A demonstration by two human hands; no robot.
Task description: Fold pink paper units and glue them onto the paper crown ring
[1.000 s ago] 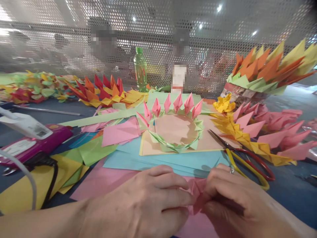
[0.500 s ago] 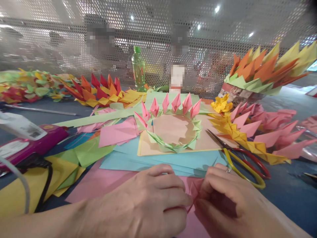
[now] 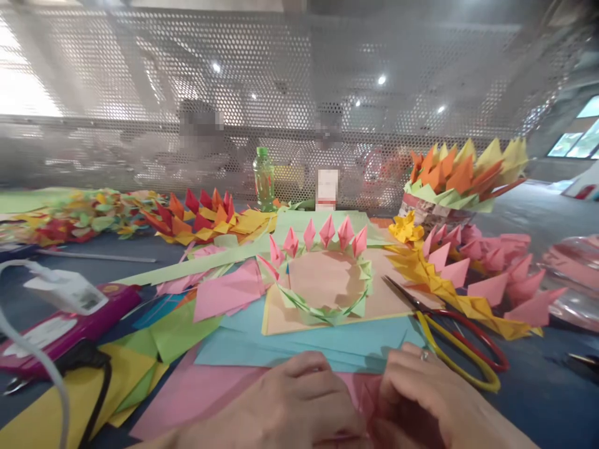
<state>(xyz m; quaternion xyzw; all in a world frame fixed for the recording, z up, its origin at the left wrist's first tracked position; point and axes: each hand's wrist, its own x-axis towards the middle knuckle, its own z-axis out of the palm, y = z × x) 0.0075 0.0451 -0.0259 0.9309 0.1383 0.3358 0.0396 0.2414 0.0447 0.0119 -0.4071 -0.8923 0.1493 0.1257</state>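
At the bottom of the view, my left hand (image 3: 299,405) and my right hand (image 3: 421,393) meet over a small folded piece of pink paper (image 3: 367,396). Fingers of both are closed on it, and they hide much of it. A pink sheet (image 3: 196,399) lies beneath the hands. Just beyond are blue sheets (image 3: 253,346) and a peach sheet (image 3: 322,274). On the peach sheet stands a ring of folded green paper (image 3: 327,318) with pink pointed petals (image 3: 327,231) along its far and left side.
Scissors (image 3: 458,343) with red and yellow handles lie right of the peach sheet. Yellow and pink folded pieces (image 3: 444,280) and an orange-topped paper flower (image 3: 458,181) are beyond. A green bottle (image 3: 264,181) stands behind; a purple power strip (image 3: 60,330) lies left.
The view has tilted upward, so the table and hands sit lower in the picture. Both hands keep their hold on the pink paper; the things on the table stay in place.
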